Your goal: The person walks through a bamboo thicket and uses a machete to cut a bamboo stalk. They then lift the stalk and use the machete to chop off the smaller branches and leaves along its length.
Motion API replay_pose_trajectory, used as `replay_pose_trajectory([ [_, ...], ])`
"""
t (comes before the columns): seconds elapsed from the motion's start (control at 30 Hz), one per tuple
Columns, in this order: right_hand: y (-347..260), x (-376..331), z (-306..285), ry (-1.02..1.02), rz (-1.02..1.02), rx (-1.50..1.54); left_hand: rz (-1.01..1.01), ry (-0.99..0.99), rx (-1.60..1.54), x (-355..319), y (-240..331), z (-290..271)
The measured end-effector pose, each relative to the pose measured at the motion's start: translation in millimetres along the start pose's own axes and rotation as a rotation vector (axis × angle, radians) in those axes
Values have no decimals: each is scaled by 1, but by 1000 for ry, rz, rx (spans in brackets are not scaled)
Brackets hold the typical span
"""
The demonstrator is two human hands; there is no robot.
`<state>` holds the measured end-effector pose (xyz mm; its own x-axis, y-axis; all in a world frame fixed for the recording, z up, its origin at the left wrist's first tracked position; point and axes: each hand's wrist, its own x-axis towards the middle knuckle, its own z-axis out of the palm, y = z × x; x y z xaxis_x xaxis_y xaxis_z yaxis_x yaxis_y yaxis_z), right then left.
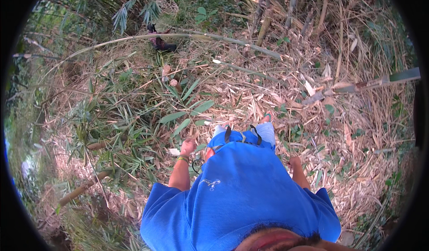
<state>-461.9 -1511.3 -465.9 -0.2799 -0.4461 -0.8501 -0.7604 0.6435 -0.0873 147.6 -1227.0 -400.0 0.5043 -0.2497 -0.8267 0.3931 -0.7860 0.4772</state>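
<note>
My left hand hangs beside my left hip, a yellow-green band on its wrist. Its fingers look curled in, and what they hold, if anything, cannot be made out. A small pale flat piece shows right next to it, and I cannot tell whether they touch. At my right side, my right hand hangs low over the dry litter; its fingers are too small and hidden to read. Between the hands is my blue shirt, with dark straps at the waist. Cut leafy bamboo lies just ahead of my left hand.
A long bent bamboo pole arches across the far ground, near a person in dark trousers. A cut stem lies closer. Standing bamboo rises at the far right, a thick pole below it. Another pole lies left.
</note>
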Motion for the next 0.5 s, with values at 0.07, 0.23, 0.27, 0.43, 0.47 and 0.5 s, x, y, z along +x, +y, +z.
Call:
replay_pose_trajectory([
  [0.07, -23, -5, 6, -66, 8, -30, 32, 27, 46, 0, 12, 1],
  [0.23, -46, -8, 4, -178, 157, -45, 53, 52, -26, -6, 3, 9],
  [0.27, -57, -19, 9, -167, 185, 76, 63, 59, -2, -1, -8, 3],
  [0.43, -89, -62, 23, -164, 65, 63, -48, 15, -33, 5, -48, -14],
  [0.47, -87, -63, 23, -178, 48, 44, -71, 12, -38, 2, -54, -15],
  [0.5, -87, -63, 22, -193, 31, 25, -93, 10, -43, 3, -58, -15],
])
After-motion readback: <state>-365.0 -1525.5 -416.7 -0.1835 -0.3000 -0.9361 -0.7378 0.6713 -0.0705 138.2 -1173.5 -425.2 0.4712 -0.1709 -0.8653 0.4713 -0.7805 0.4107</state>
